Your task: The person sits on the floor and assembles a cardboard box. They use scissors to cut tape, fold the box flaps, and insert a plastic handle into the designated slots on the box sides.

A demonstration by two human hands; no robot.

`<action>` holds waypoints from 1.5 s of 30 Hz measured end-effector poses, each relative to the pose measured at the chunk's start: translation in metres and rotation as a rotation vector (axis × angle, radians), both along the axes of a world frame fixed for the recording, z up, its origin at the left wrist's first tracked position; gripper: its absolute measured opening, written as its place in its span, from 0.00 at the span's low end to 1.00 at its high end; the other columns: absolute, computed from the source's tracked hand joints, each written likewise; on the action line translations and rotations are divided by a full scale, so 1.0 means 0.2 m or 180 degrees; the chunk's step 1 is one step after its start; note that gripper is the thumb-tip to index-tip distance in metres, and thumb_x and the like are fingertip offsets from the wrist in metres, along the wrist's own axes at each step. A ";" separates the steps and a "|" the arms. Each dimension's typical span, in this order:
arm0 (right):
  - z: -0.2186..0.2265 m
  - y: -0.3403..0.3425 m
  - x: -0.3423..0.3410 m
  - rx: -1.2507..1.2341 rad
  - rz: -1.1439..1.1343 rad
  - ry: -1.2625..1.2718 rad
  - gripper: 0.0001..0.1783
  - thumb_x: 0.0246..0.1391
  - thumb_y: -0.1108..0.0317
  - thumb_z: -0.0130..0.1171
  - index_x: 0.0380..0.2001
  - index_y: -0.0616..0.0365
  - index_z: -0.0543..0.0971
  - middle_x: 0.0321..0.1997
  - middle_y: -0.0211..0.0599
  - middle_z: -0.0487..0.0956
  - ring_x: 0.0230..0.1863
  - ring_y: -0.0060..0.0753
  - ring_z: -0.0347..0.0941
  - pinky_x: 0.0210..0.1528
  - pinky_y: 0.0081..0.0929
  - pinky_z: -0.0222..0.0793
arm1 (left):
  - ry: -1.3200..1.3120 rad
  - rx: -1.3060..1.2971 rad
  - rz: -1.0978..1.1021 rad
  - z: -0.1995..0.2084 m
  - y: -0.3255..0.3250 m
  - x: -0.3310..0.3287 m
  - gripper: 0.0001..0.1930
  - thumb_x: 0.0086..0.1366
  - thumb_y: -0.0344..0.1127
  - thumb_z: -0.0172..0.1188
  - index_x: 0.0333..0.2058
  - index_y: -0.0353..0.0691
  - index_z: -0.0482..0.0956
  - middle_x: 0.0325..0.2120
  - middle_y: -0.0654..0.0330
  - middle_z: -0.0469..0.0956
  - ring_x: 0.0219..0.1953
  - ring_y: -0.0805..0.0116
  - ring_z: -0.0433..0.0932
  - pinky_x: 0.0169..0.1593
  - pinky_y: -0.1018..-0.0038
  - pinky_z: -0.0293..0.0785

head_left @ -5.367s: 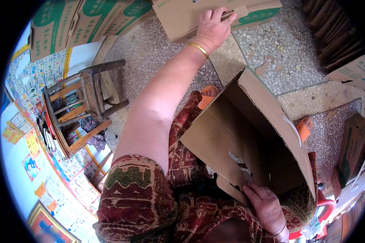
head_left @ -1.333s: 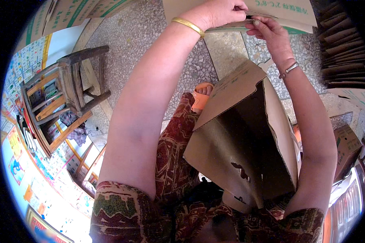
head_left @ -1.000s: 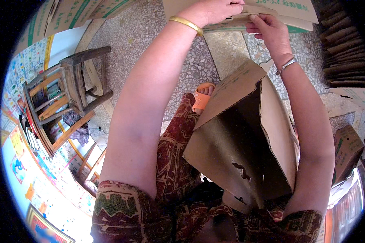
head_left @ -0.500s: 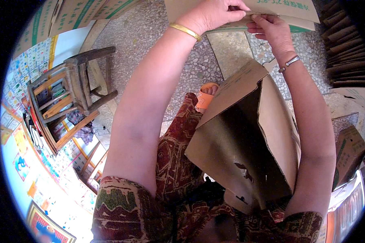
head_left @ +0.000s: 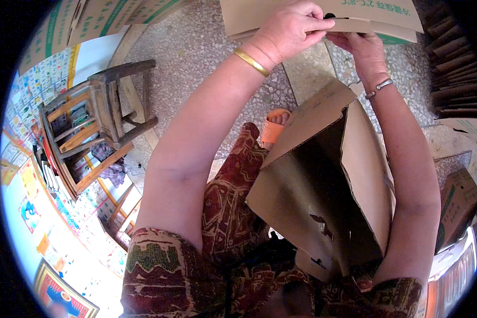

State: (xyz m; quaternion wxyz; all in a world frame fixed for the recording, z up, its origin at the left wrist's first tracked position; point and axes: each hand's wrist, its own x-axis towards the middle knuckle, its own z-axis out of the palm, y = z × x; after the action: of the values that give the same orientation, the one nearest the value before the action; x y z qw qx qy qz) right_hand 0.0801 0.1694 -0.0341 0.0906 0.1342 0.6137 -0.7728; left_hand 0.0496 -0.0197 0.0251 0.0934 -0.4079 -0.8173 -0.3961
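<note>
Cardboard carton (head_left: 351, 10) at top of view, far side cut off. Left hand (head_left: 290, 31): grip pinched shut on its near edge. Right hand (head_left: 368, 54): fingertips partly hidden, can't tell grip.

Pale bands (head_left: 310, 69) cross a grey speckled floor (head_left: 196, 58), with a dark wooden chair (head_left: 107, 114) at left near a whitish wall (head_left: 16, 193) bearing what look like colourful posters (head_left: 29, 212), plus a framed picture (head_left: 63, 291) low down, bright light washing out detail.
</note>
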 end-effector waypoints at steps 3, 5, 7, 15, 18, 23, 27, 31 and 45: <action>0.05 -0.02 -0.02 0.0232 0.0010 -0.0360 0.14 0.61 0.69 0.52 0.46 0.68 0.75 0.41 0.46 0.81 0.41 0.39 0.81 0.46 0.29 0.79 | 0.0018 -0.0021 0.0021 0.00 0.00 0.00 0.10 0.54 0.25 0.63 0.37 0.39 0.81 0.28 0.55 0.73 0.31 0.57 0.75 0.35 0.67 0.75; 0.04 -0.03 -0.02 0.0171 -0.0069 -0.0373 0.14 0.61 0.70 0.51 0.46 0.69 0.75 0.41 0.46 0.81 0.40 0.39 0.81 0.47 0.30 0.79 | 0.0008 -0.0117 0.0015 0.00 0.01 0.00 0.08 0.54 0.26 0.62 0.35 0.39 0.80 0.28 0.55 0.73 0.30 0.57 0.75 0.34 0.67 0.75; 0.02 -0.03 -0.02 0.0038 -0.0099 -0.0313 0.14 0.61 0.70 0.51 0.46 0.68 0.75 0.42 0.46 0.81 0.41 0.38 0.81 0.48 0.31 0.79 | -0.0023 -0.0274 -0.0011 0.00 0.02 -0.01 0.06 0.55 0.27 0.62 0.33 0.38 0.80 0.27 0.55 0.73 0.29 0.57 0.75 0.33 0.66 0.74; -0.09 0.03 0.01 -0.0349 -0.0007 0.0042 0.12 0.62 0.71 0.52 0.47 0.63 0.76 0.46 0.40 0.80 0.47 0.36 0.78 0.53 0.32 0.76 | -0.0527 -0.0242 0.0241 -0.02 0.03 -0.02 0.05 0.55 0.30 0.62 0.27 0.37 0.76 0.25 0.53 0.72 0.29 0.55 0.74 0.34 0.64 0.72; -0.11 0.00 0.02 -0.0451 -0.0217 0.0065 0.12 0.62 0.71 0.52 0.47 0.61 0.76 0.45 0.39 0.79 0.46 0.36 0.78 0.53 0.32 0.76 | -0.1001 -0.0014 0.0522 -0.03 0.08 -0.06 0.06 0.54 0.30 0.63 0.25 0.38 0.74 0.25 0.53 0.73 0.29 0.53 0.74 0.35 0.63 0.72; -0.11 -0.01 0.02 -0.0099 -0.0318 0.0036 0.12 0.62 0.71 0.52 0.48 0.62 0.75 0.46 0.39 0.79 0.47 0.35 0.78 0.53 0.32 0.75 | -0.0627 -0.0440 0.0404 -0.04 0.09 -0.10 0.08 0.52 0.31 0.65 0.25 0.38 0.74 0.26 0.52 0.74 0.30 0.52 0.75 0.35 0.62 0.72; 0.05 -0.04 0.08 0.0947 0.0014 0.0265 0.14 0.61 0.73 0.53 0.50 0.63 0.73 0.47 0.41 0.79 0.48 0.32 0.76 0.52 0.28 0.72 | -0.0373 -0.0579 0.0541 -0.06 0.10 -0.08 0.08 0.53 0.33 0.65 0.25 0.39 0.74 0.26 0.52 0.74 0.30 0.52 0.76 0.35 0.60 0.73; 0.08 0.08 0.20 0.1018 0.0310 0.0582 0.17 0.58 0.72 0.55 0.51 0.59 0.73 0.47 0.39 0.79 0.49 0.31 0.74 0.54 0.28 0.69 | -0.0210 -0.1042 0.0723 -0.06 0.15 -0.07 0.08 0.57 0.35 0.61 0.26 0.38 0.74 0.26 0.50 0.74 0.29 0.51 0.77 0.34 0.59 0.74; 0.17 0.17 0.03 0.4768 0.0999 0.2835 0.23 0.46 0.65 0.64 0.49 0.36 0.78 0.51 0.23 0.73 0.53 0.35 0.68 0.54 0.37 0.63 | -0.0263 -0.1077 0.0487 -0.07 0.13 -0.05 0.04 0.59 0.27 0.52 0.32 0.33 0.69 0.33 0.44 0.71 0.34 0.46 0.76 0.37 0.58 0.75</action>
State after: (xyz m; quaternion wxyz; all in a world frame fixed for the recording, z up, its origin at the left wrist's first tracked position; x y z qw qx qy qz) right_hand 0.0870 0.2036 0.0006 -0.1635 -0.2408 0.9482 -0.1272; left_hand 0.0389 0.0068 0.0121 0.0197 -0.3379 -0.9040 -0.2611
